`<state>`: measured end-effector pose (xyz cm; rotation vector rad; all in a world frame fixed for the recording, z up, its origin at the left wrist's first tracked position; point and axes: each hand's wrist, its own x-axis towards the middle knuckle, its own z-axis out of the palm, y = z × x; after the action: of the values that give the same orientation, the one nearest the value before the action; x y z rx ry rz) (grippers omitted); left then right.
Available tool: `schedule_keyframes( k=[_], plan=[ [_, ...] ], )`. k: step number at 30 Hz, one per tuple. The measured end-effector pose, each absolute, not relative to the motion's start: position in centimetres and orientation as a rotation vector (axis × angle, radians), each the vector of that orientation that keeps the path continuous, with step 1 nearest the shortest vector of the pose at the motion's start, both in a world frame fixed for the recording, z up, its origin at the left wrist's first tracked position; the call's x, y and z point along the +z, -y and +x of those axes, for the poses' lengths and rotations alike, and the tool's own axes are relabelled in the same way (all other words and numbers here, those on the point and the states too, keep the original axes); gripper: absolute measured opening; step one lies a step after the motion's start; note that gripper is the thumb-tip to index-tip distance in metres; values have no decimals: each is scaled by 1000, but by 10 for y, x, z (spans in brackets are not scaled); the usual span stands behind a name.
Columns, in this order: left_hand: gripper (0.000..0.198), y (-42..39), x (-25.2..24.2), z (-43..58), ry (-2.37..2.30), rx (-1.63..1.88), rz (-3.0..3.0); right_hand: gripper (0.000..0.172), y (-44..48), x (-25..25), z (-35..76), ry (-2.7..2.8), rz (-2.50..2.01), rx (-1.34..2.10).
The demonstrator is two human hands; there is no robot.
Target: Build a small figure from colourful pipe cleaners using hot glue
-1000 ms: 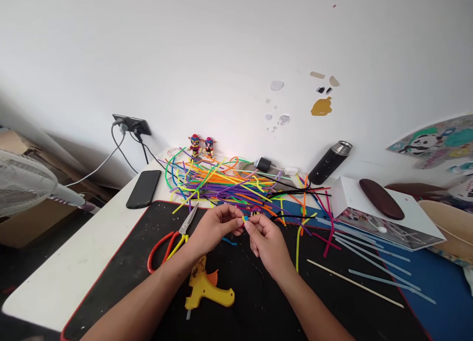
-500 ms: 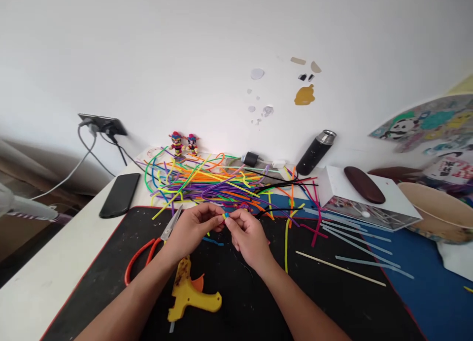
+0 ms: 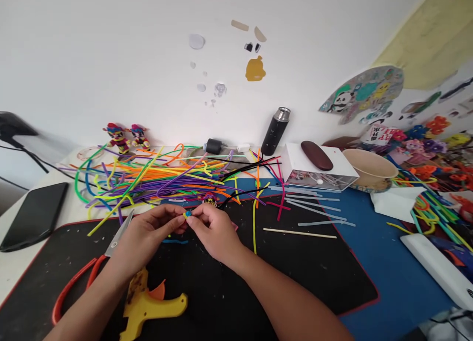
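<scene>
My left hand (image 3: 142, 237) and my right hand (image 3: 218, 233) meet over the black mat (image 3: 295, 267), fingertips together. Between them they pinch a tiny blue-and-yellow piece (image 3: 188, 214), seemingly of pipe cleaner; the fingers cover most of it. Orange-handled scissors (image 3: 118, 236) lie partly beneath my left wrist. A yellow glue gun (image 3: 158, 305) with an orange trigger rests nearer to me, below that hand. Just under the fingertips is a short blue pipe cleaner (image 3: 175, 241). Beyond the hands a small figure (image 3: 209, 199) stands partly hidden, by a heap of coloured pipe cleaners (image 3: 173, 177).
Two small figures (image 3: 118, 138) stand by the wall. To the right are a black flask (image 3: 275, 131), a white box (image 3: 293, 158) with a dark case (image 3: 317, 155) on top, glue sticks (image 3: 321, 210), a wooden stick (image 3: 299, 233) and a bowl (image 3: 369, 163). A phone (image 3: 35, 215) lies left.
The view has swung to the right, so everything appears farther left and more of the right side shows. Both hands keep pinching the small piece, its blue part now more visible.
</scene>
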<state>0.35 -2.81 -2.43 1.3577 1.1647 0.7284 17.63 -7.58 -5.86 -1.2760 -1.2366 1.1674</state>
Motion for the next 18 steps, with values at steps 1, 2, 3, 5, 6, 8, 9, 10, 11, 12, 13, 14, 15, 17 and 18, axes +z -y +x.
schedule_keyframes(
  k=[1,2,3,5,6,8,9,10,11,12,13,14,15,17,18],
  plan=[
    [50,28,-25,3,-1178,727,1370,11,76,-59,177,1256,-1280,1149],
    [49,29,-25,3,-1190,728,1383,11,76,-60,177,1277,-1285,1129],
    [49,29,-25,3,-1197,728,1396,11,76,-61,178,1296,-1289,1106],
    [47,30,-26,2,-1201,721,1427,10,77,-60,178,1332,-1296,1066],
    [45,30,-26,1,-1203,714,1446,10,77,-60,179,1346,-1295,1053],
    [42,31,-25,0,-1210,706,1484,10,77,-57,179,1357,-1289,1039],
    [42,32,-25,0,-1216,707,1497,9,78,-56,179,1361,-1288,1035],
    [41,32,-24,0,-1221,709,1504,9,78,-55,179,1366,-1288,1031],
    [41,33,-24,0,-1223,712,1509,9,78,-54,179,1372,-1290,1027],
    [42,33,-23,0,-1223,714,1512,8,79,-53,180,1377,-1293,1022],
    [43,33,-23,0,-1224,715,1514,8,79,-53,180,1382,-1295,1019],
    [44,34,-22,1,-1225,715,1517,8,79,-52,180,1384,-1297,1018],
    [45,34,-22,1,-1225,713,1520,8,79,-52,180,1384,-1301,1017],
    [47,34,-21,2,-1228,716,1517,8,79,-51,180,1385,-1307,1019],
    [47,34,-21,2,-1227,716,1511,8,79,-51,180,1388,-1309,1018]
  ],
)
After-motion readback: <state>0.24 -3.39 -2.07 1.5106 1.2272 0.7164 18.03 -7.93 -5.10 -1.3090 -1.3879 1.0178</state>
